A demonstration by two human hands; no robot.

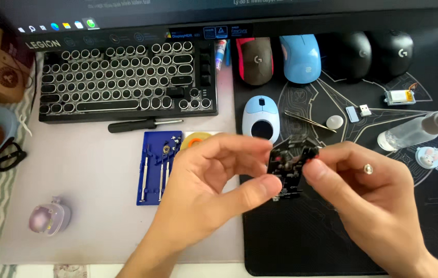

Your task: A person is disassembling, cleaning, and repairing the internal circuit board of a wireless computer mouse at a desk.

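Black desk mat (332, 247) fills the right half of the desk, and over its left edge you've got both hands up, working one small part between them. Biggest thing up top is the black keyboard (126, 77) with round silver-ringed keys, sitting along the far edge on the pale grey mat (85, 206) that covers the left half. Along the far edge of the black mat, four mice are lined up: a black-and-red mouse (255, 61), a light blue mouse (300, 57), and two black mice (373, 51). Nearer to you, an opened pale blue mouse shell (260, 117) lies just beyond your fingers. Now your left hand (203, 180), fingers curled, thumb and fingertips pinching the left side of the black circuit board (290, 167); your right hand (368, 201), a ring on one finger, pinches the right side. So the board is held in the air between both hands, above the left part of the black mat. Just left of your left hand, a blue tool tray (149, 175) of small screwdrivers lies on the grey mat, with a black-handled screwdriver (144, 124) lying flat between it and the keyboard. Tweezers (309, 121) rest right of the mouse shell, and a small lilac case (49, 219) sits toward the grey mat's near left corner.
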